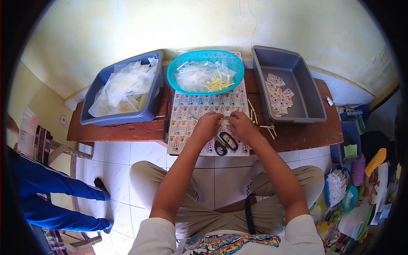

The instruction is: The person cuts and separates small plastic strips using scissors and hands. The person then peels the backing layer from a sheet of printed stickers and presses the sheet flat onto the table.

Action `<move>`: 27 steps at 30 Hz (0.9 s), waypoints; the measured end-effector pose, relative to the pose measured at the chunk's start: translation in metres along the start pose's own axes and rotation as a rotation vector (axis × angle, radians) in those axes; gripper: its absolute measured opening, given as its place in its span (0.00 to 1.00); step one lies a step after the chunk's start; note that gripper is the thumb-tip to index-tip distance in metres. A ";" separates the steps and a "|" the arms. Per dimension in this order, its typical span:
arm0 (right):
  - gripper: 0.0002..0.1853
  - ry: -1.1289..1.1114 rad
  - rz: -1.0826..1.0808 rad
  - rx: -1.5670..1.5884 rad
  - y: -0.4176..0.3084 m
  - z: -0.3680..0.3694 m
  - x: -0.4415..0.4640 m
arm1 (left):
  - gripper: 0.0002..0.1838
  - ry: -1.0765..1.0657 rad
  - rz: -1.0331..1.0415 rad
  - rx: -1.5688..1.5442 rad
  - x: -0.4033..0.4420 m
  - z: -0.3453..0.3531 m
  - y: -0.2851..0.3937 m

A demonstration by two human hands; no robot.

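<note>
A small pale bundle is being pinched between the fingertips of the left hand and the right hand, each grip being closed on one side of it. Whether only strips or also some plastic is being held cannot be told at this size. The bundle is being kept over the printed sheet, toward the front edge of the table and about midway between its ends. Hardly any weight is likely being carried, and the material is judged to be thin, bendy and easily creased. The bundle is best being taken by its opposite ends with a light pinch, as loose pieces may be slipping out under a hard squeeze.

Just in front of the hands, scissors are lying with their black handles near the sheet's front edge. To the right, loose yellow strips are being scattered along the sheet's right edge. Toward the table's back edge, a turquoise basket is holding clear plastic bags and more strips. Bags are being heaped in the left tub; small printed cards are being gathered along the left side of the right tub.
</note>
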State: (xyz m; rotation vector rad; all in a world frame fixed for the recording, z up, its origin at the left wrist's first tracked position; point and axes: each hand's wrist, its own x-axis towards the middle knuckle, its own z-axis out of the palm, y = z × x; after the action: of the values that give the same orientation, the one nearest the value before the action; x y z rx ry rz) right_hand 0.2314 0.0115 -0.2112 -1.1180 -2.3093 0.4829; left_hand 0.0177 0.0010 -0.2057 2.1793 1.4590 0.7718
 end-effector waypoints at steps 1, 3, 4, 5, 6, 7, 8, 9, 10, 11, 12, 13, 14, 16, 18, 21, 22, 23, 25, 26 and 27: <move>0.18 -0.012 -0.019 -0.027 0.001 0.002 0.000 | 0.18 0.010 -0.009 -0.022 0.000 0.003 0.000; 0.16 -0.005 -0.036 -0.042 0.003 0.006 0.002 | 0.18 0.018 -0.017 -0.044 0.001 0.007 -0.001; 0.14 0.000 -0.053 -0.059 0.004 0.007 0.002 | 0.16 0.012 -0.002 -0.059 0.001 0.007 -0.001; 0.14 0.000 -0.053 -0.059 0.005 0.008 0.001 | 0.15 0.007 0.013 -0.075 0.001 0.007 -0.001; 0.13 0.006 -0.044 -0.049 0.004 0.009 0.002 | 0.15 0.009 0.013 -0.075 0.001 0.009 -0.001; 0.11 0.011 -0.035 -0.039 0.003 0.009 0.002 | 0.15 0.045 0.000 -0.079 0.002 0.011 0.000; 0.11 0.010 -0.036 -0.040 0.003 0.010 0.002 | 0.15 0.082 -0.013 -0.083 0.001 0.013 0.000; 0.10 0.008 -0.020 -0.029 0.003 0.011 0.002 | 0.15 0.082 -0.013 -0.084 0.002 0.013 0.000; 0.09 0.006 -0.004 -0.019 0.003 0.011 0.002 | 0.16 0.081 -0.023 -0.051 0.002 0.014 0.001; 0.09 0.007 -0.005 -0.020 0.002 0.012 0.002 | 0.18 0.080 -0.033 -0.017 0.003 0.014 0.001; 0.08 0.008 0.001 -0.040 0.002 0.013 0.003 | 0.18 0.081 -0.032 -0.016 0.003 0.015 0.001; 0.08 0.011 0.005 -0.060 0.002 0.014 0.003 | 0.18 0.082 -0.032 -0.003 0.003 0.015 0.001; 0.08 0.015 0.001 -0.059 0.002 0.015 0.005 | 0.18 0.084 -0.033 0.010 0.003 0.016 0.000; 0.07 0.024 0.020 -0.029 0.003 0.017 0.006 | 0.18 0.072 -0.034 -0.014 0.002 0.011 0.004; 0.06 0.035 0.021 -0.017 0.004 0.017 0.007 | 0.18 0.058 -0.036 -0.043 0.002 0.011 0.004; 0.06 0.038 0.037 -0.001 0.003 0.013 0.011 | 0.19 0.089 -0.009 -0.096 0.004 0.012 0.000; 0.07 0.034 0.051 0.003 0.002 0.009 0.014 | 0.18 0.109 -0.002 -0.122 0.005 0.010 0.001; 0.07 0.036 0.050 0.000 0.001 0.005 0.017 | 0.18 0.128 0.006 -0.147 0.007 0.007 0.002; 0.07 0.086 0.022 0.033 -0.007 -0.007 0.024 | 0.18 0.159 0.025 -0.141 0.011 -0.004 0.007; 0.07 0.090 0.021 0.030 -0.011 -0.013 0.029 | 0.17 0.189 0.042 -0.136 0.014 -0.010 0.010; 0.06 0.121 0.005 0.031 -0.016 -0.019 0.034 | 0.17 0.190 0.046 -0.137 0.016 -0.016 0.013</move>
State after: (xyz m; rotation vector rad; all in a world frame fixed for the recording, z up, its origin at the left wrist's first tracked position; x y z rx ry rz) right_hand 0.2153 0.0309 -0.1777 -1.1077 -2.1875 0.4393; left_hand 0.0213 0.0117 -0.1817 2.0902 1.4026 1.0878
